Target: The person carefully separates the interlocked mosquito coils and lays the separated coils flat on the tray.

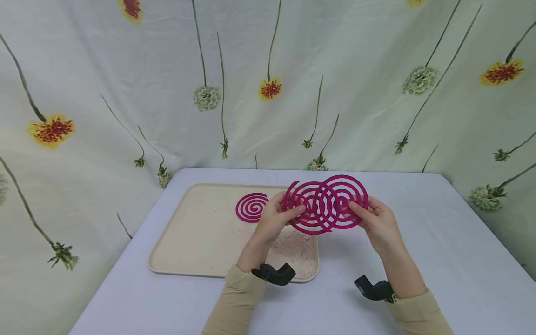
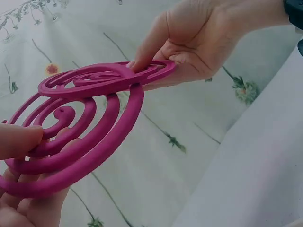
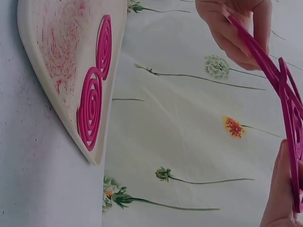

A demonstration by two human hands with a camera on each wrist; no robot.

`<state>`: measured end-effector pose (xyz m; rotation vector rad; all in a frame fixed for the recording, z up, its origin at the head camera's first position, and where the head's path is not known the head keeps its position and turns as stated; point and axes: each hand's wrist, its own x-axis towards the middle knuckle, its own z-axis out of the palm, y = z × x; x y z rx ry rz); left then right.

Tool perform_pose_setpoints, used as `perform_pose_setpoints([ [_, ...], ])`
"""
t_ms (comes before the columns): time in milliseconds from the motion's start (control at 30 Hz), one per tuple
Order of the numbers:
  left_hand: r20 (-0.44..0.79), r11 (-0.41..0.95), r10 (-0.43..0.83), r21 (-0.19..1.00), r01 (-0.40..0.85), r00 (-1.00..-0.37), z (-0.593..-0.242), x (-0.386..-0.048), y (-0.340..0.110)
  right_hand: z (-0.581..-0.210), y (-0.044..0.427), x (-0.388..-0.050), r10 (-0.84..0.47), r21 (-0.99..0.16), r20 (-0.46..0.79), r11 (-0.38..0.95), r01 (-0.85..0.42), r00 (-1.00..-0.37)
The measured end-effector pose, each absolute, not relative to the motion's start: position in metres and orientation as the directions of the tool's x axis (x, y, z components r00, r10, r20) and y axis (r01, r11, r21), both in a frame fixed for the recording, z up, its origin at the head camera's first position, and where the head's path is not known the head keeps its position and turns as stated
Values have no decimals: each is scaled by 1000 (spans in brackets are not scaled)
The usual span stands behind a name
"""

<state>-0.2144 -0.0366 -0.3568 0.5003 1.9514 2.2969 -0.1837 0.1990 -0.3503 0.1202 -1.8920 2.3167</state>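
Note:
Two magenta mosquito coils are held up over the tray's right edge, partly overlapping. My left hand pinches the left coil near its middle, thumb on top and fingers beneath. My right hand grips the right coil between thumb and fingers. From the left wrist, the two coils stand at an angle to each other and meet along one side; whether their rings are interlocked I cannot tell. More coils lie on the beige tray: one coil shows behind my left hand, and the right wrist view shows a nearer coil beside a farther coil.
Pink crumbs are scattered over the tray's right end. A white-covered table carries the tray, which has a raised rim. Behind it hangs a flower-print cloth. Black devices are strapped to both wrists.

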Motion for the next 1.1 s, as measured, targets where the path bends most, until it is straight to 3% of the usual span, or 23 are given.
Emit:
perform_pose_setpoints([
  [100, 175, -216, 255, 969, 121, -951, -357, -214, -35, -349, 195, -183, 90, -945, 136, -287, -156, -987],
  [200, 152, -204, 286, 974, 95, -946, -358, -216, -37, -348, 194, -182, 63, -952, 107, -280, -120, -992],
  [333, 143, -61, 392, 990, 129, -909, -358, -218, -47, -348, 202, -184, -69, -995, 89, -60, -85, -994],
  [467, 149, 85, 505, 972, 221, -850, -357, -218, -58, -349, 216, -185, -251, -973, 86, 187, -135, -964],
  [667, 148, 159, 589, 943, 293, -795, -351, -216, -63, -349, 227, -183, -409, -928, 44, 321, -189, -912],
  [767, 166, 143, 580, 943, 300, -797, -351, -215, -62, -349, 225, -183, -390, -923, 58, 331, -198, -919],
  [1100, 253, -89, 445, 967, 238, -859, -354, -216, -53, -351, 209, -183, -120, -960, 141, 225, -165, -983],
])
